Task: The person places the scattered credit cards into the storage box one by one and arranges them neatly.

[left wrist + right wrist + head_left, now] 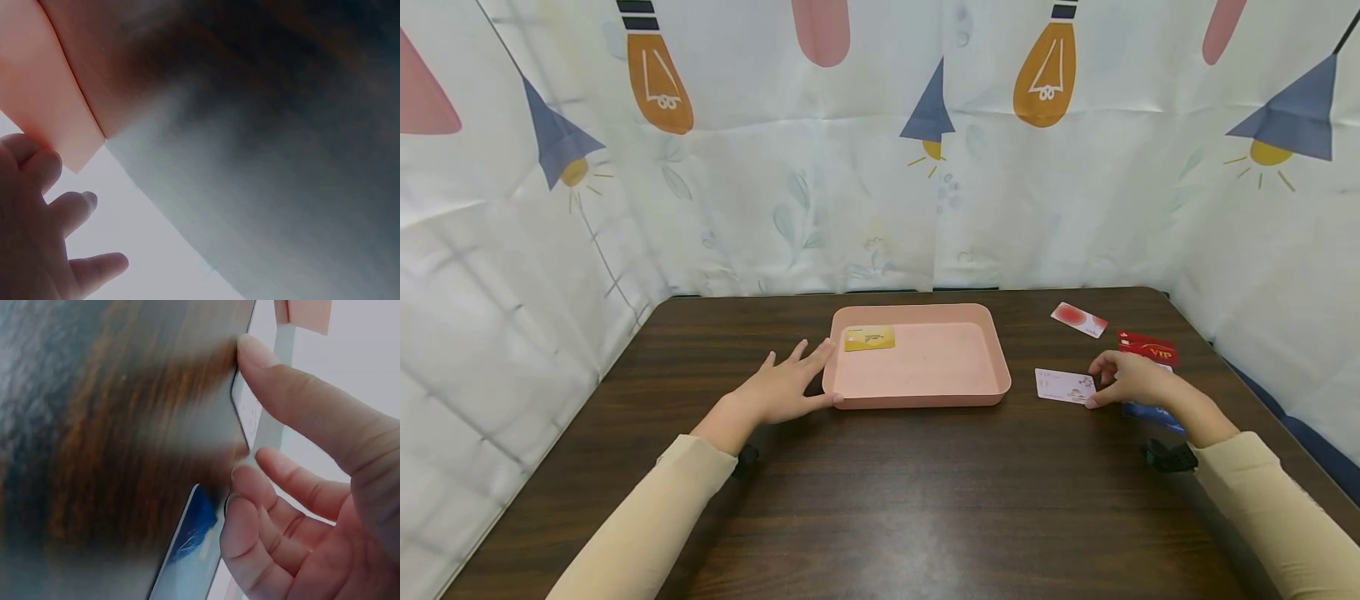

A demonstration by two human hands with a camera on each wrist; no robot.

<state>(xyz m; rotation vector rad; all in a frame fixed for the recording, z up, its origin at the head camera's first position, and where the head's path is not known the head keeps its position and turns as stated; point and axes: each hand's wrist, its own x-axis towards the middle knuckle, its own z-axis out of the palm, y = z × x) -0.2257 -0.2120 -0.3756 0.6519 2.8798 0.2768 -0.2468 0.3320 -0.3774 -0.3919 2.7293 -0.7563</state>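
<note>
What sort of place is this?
Probably a curtained-off tabletop recording setup, judging by the lamp-print fabric hanging behind and at both sides, and the dark wood-grain table bearing a pink tray and cards.

A dark wood-grain table [880, 508] with rounded far corners fills the near part of the scene. White fabric curtains [865, 192] hang along its far, left and right sides, softly creased. They are printed with orange light bulbs [658, 83], blue lampshades [561, 137], pink shapes [822, 29] and pale leafy sprigs [796, 208]. Faint grid lines mark the left side. Light reflects off the near middle of the tabletop.
</note>
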